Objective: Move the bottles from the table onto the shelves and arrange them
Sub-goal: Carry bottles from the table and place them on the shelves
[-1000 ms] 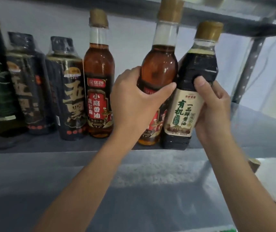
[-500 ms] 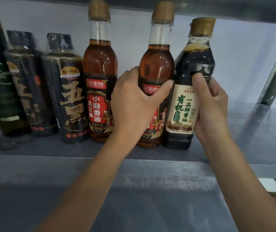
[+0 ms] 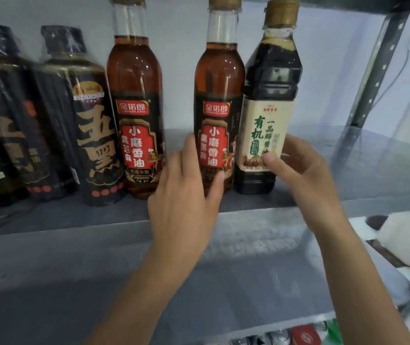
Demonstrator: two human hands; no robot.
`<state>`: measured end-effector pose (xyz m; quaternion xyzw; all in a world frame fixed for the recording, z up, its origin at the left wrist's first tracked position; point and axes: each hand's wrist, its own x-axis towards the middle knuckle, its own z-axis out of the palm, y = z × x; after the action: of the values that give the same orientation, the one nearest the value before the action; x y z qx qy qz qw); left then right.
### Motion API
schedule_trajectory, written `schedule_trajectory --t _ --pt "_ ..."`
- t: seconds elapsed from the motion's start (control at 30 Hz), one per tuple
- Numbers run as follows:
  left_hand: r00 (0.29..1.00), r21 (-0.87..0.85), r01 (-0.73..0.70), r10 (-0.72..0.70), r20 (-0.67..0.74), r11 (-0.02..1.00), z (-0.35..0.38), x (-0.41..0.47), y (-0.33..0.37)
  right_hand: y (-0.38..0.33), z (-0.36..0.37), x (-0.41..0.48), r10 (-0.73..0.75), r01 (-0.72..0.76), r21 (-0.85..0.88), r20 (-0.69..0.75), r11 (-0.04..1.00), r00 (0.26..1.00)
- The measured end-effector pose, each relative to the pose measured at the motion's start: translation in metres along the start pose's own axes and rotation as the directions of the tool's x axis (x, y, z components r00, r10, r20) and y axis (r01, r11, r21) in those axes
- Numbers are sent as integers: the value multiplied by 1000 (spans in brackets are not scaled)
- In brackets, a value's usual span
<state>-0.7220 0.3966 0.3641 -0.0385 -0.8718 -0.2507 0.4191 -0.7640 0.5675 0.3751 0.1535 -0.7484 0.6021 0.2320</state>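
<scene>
Two bottles stand upright, side by side, on the grey shelf (image 3: 49, 215). One is an amber sesame oil bottle (image 3: 220, 78) with a red label. The other is a dark soy sauce bottle (image 3: 273, 78) with a cream label. My left hand (image 3: 186, 195) holds the sesame oil bottle low down, with the thumb across its front and the fingers at its left side. My right hand (image 3: 305, 178) pinches the lower part of the soy sauce bottle, thumb on the label and fingers behind.
A matching sesame oil bottle (image 3: 134, 83) stands a small gap to the left. Beyond it are two black wrapped bottles (image 3: 87, 120) and a green one at the frame edge. A perforated shelf post (image 3: 373, 78) rises on the right. A lower shelf (image 3: 74, 282) lies beneath.
Both bottles were set down upright on the shelf. My hands slid from mid-bottle down to the lower parts. The view moved closer.
</scene>
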Motion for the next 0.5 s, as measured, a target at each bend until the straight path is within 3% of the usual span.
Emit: schedule_trajectory --t 0.1,0.2,0.27,0.37,0.5 --pt "973 64 -230 232 -17 971 -2 -41 -19 12 -1 -49 -172 92 -428 -152 899 973" --pt "872 -49 -489 488 -40 871 -2 -77 -40 27 10 -112 -264 92 -708 -138 700 955" --pt "816 -175 -563 577 37 808 -5 -99 -53 32 22 -156 -176 -5 -801 -138 599 975" --pt "754 -313 -545 618 223 778 -11 -131 -79 33 47 -220 -10 -210 -870 -239 447 971" --pt "596 -450 -483 658 459 751 -19 -167 -114 23 87 -302 163 -416 -815 -383 404 909"
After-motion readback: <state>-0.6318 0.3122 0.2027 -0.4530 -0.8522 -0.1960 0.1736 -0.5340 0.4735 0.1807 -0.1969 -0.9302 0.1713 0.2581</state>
